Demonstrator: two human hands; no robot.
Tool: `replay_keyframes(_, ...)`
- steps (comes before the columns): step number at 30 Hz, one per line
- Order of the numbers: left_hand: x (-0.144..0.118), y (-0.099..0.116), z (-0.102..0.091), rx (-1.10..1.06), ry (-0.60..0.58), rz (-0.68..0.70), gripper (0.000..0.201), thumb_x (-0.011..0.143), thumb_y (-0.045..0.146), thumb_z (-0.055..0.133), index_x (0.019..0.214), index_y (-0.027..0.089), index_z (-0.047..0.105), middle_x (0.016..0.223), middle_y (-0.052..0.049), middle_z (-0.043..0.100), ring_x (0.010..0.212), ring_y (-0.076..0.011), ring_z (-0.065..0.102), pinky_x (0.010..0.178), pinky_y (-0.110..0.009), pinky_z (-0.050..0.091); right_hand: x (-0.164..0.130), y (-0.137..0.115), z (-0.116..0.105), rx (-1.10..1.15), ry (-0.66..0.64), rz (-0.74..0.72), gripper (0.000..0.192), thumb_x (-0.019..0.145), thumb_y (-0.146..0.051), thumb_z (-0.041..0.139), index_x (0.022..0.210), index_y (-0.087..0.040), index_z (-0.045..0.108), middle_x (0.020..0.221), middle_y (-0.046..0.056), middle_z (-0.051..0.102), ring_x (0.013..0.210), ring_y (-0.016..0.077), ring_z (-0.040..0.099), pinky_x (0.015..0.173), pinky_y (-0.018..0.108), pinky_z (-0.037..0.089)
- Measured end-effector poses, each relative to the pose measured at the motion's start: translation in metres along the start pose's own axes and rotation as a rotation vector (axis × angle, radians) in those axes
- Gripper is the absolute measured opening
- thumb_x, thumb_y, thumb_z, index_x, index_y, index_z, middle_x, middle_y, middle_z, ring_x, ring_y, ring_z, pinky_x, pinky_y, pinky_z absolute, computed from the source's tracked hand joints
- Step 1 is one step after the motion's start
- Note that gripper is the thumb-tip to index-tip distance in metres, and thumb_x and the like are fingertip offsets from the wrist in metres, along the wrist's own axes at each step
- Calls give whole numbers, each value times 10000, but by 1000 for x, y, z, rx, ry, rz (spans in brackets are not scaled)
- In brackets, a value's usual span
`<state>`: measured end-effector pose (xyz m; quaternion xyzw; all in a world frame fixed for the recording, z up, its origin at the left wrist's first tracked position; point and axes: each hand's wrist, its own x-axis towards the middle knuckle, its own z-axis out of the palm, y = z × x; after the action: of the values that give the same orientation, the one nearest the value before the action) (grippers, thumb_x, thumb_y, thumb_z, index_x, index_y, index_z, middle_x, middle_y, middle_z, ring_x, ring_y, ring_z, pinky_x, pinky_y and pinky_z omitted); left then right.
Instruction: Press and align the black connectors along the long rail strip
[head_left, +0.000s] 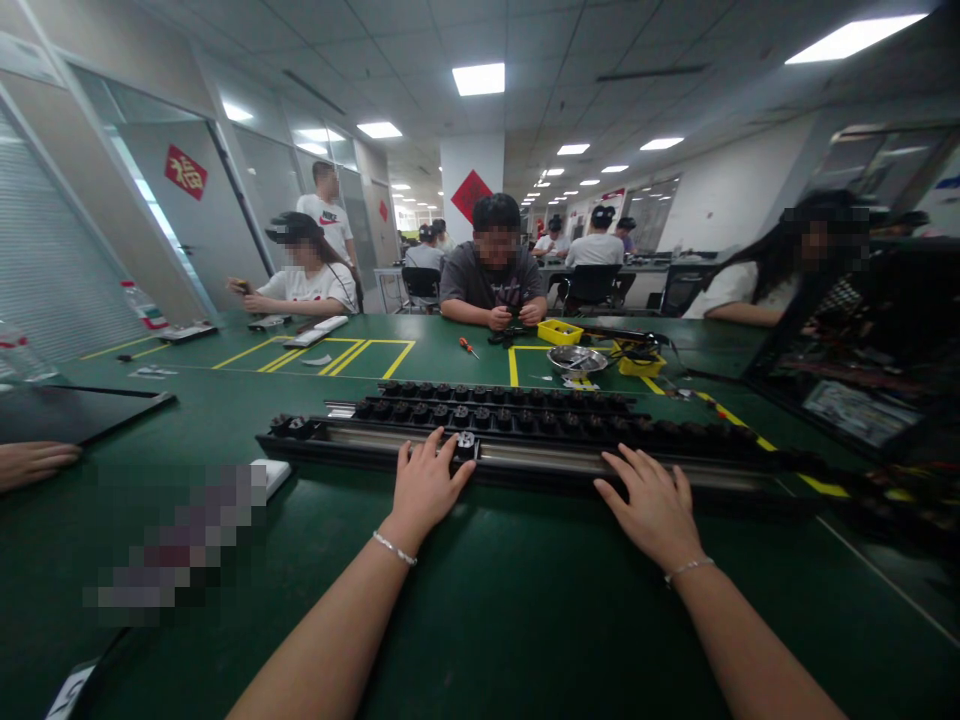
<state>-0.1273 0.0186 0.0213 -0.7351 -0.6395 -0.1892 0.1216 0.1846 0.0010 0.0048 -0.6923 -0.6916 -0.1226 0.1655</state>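
Observation:
A long black rail [540,480] with a silvery channel lies across the green table in front of me. In its channel sits a small black module with a pale round face [466,440], which looks like a socket. My left hand [429,487] is open over the rail, its fingers spread and touching or right beside this module. Farther right, my right hand [651,505] rests open on the rail's near edge with fingers apart. More dark modules [300,426] sit at the rail's left end. Just behind are further black rails [510,394] lined with several similar modules.
Beyond the rails are a metal bowl [576,360], yellow bins [560,332] and a screwdriver [469,348]. A white power strip [271,478] lies left, near another person's hand [37,465]. Dark equipment [862,350] stands right. People sit across the table.

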Motion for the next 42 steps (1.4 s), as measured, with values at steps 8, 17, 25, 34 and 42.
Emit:
replay_keyframes(8,1,4,1,-16,-6,7,541,878,565,297,1284,271,501,1401,-61,450,1198,-268,475,1055,-489,258,-1,-3,-3,11,-8,10,566,873,-571,254,1274,-273,518,1398,47,448,1294,253,346,1064,546,178)
replay_keyframes(17,1,6,-2,-27,-4,15,527,881,554,300,1283,276,500,1400,-59,452,1188,-268,482,1061,-497,245,-5,-25,0,52,54,-106,476,880,-475,327,1248,-254,533,1355,56,498,1264,246,392,1064,533,184)
replay_keyframes(25,1,5,1,-40,27,32,556,883,568,267,1277,254,504,1385,-69,466,1165,-270,497,1047,-502,261,-8,-72,-2,139,71,-307,432,872,-318,362,1269,-227,506,1328,75,522,1223,222,436,1072,482,187)
replay_keyframes(34,0,7,0,-46,37,19,532,881,566,284,1261,277,517,1386,-59,464,1161,-269,498,1036,-488,272,-2,-106,-7,247,17,-299,415,847,-250,380,1234,-256,531,1241,63,585,1148,217,490,1066,508,159)
replay_keyframes(42,0,7,0,-50,50,12,506,872,564,324,1251,295,524,1377,-53,472,1148,-257,505,1023,-468,287,5,-139,-6,274,-1,-308,428,814,-187,408,1201,-305,548,1245,42,575,1101,196,512,1051,500,171)
